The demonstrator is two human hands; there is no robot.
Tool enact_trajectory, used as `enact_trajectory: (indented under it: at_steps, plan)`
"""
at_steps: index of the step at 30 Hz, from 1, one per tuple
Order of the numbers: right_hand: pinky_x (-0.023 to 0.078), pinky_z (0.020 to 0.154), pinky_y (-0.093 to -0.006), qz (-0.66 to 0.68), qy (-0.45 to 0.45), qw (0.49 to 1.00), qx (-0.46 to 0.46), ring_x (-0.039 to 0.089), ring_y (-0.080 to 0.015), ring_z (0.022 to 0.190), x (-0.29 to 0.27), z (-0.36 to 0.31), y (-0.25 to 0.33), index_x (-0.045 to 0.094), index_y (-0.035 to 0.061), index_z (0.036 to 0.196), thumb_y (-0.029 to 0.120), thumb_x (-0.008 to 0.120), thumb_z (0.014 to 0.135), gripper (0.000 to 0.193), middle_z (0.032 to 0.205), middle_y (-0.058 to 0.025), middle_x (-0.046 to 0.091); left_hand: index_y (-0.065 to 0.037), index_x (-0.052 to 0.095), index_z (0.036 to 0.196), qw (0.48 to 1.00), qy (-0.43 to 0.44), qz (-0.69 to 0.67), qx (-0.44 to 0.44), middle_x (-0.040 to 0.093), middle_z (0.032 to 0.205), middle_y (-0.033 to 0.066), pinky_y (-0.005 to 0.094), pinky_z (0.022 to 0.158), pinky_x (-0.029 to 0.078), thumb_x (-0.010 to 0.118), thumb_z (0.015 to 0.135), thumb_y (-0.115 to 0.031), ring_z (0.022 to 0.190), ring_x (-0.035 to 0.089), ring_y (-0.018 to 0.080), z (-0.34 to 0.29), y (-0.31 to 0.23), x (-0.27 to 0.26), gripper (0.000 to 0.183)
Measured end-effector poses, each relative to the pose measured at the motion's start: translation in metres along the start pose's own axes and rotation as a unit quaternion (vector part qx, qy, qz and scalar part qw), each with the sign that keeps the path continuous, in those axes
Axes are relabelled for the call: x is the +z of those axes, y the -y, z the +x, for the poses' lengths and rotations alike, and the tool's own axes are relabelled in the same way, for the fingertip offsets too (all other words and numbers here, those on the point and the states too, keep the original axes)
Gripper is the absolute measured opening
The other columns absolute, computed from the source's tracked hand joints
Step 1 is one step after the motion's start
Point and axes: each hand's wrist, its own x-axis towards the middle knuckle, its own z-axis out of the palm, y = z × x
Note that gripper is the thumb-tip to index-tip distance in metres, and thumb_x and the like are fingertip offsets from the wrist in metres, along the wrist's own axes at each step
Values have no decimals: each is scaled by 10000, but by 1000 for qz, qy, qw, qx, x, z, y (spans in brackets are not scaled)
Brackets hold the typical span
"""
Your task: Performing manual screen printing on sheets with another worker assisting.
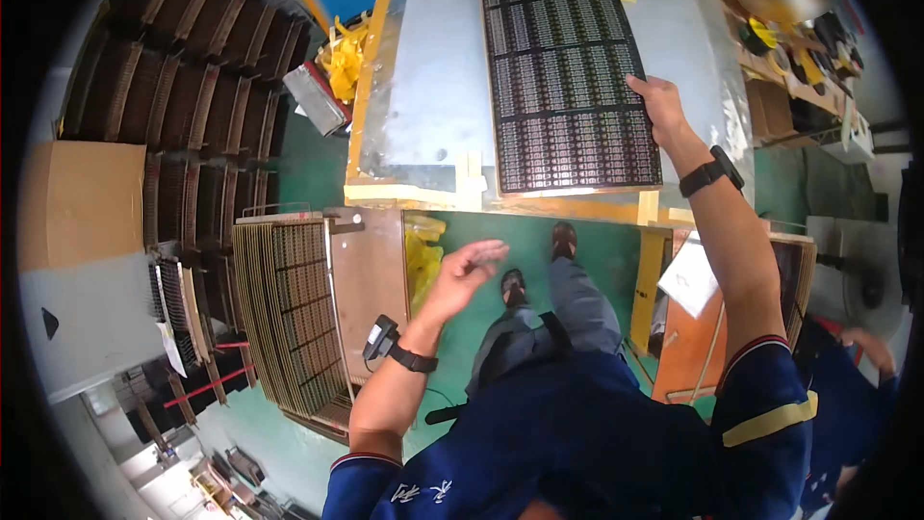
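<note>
Pressing right hand (662,104) flat on dark circuit panel (568,67) edge atop grey surface (438,67), left hand (469,270) loose, open, holding nothing midair

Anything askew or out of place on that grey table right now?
The long dark circuit-board panel lies skewed across the grey metal table, its near end overhanging the front edge, where the right hand touches its corner. The left hand is empty.
</note>
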Motion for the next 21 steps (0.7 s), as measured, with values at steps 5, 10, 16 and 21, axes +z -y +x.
enact_trajectory:
  at_steps: [5, 10, 16, 21]
  plan:
    - [542, 654, -303, 14, -17, 1000, 7, 653, -175, 722, 3, -1, -5, 619, -109, 1027, 113, 635, 896, 258, 896, -125, 680, -3, 561, 1217, 894, -39, 392, 213, 509, 1352, 165, 417, 981, 430, 641, 758, 8, 1190, 493, 345, 26, -52, 29, 467]
    - [549, 681, -310, 16, -17, 1000, 17, 650, -174, 744, 4, -5, -10, 600, -88, 1011, 155, 625, 913, 264, 894, -114, 667, -36, 560, 1249, 806, -84, 539, 230, 433, 1410, 157, 456, 981, 410, 689, 764, -65, 1167, 454, 393, 36, -50, 35, 502]
    - [534, 679, -289, 8, -30, 1000, -1, 638, -153, 735, 5, -11, -17, 609, -69, 1009, 170, 621, 918, 255, 884, -98, 667, -41, 559, 1259, 788, -80, 573, 209, 427, 1414, 157, 461, 956, 416, 700, 772, -107, 1168, 450, 376, 38, -48, 32, 511]
    - [517, 655, -263, 18, -34, 999, 0, 628, -134, 726, 9, -4, -30, 620, -82, 994, 148, 626, 907, 245, 891, -95, 673, -35, 560, 1256, 788, -84, 577, 198, 429, 1412, 159, 459, 949, 416, 705, 772, -113, 1174, 452, 371, 42, -44, 25, 512]
